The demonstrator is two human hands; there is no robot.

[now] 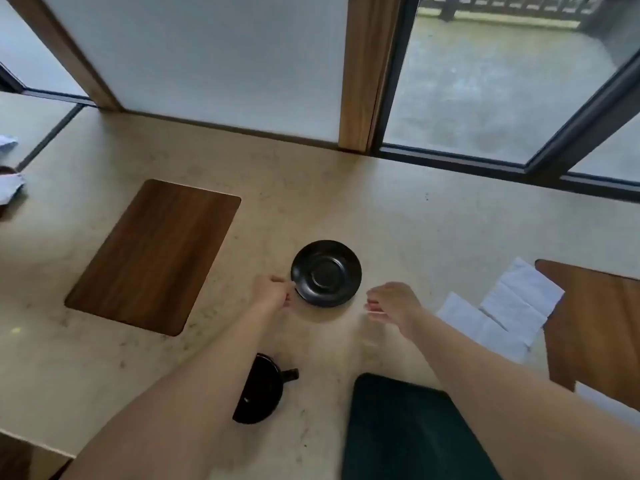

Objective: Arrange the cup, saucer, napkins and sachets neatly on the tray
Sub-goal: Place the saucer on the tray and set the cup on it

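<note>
A black saucer (326,273) lies on the beige counter, right of a flat brown wooden tray (152,256). My left hand (272,290) pinches the saucer's left rim. My right hand (393,302) hovers just right of the saucer with its fingers loosely apart; a thin pale edge shows under the fingertips, too blurred to name. A black cup (258,389) with its handle pointing right stands near the front, partly hidden by my left forearm. White napkins (509,306) lie spread at the right.
A second brown board (595,327) lies at the far right, partly under the napkins. A dark green mat (412,431) sits at the front edge. Crumpled white paper (10,185) is at the far left. Glass panels and wooden posts bound the counter's back.
</note>
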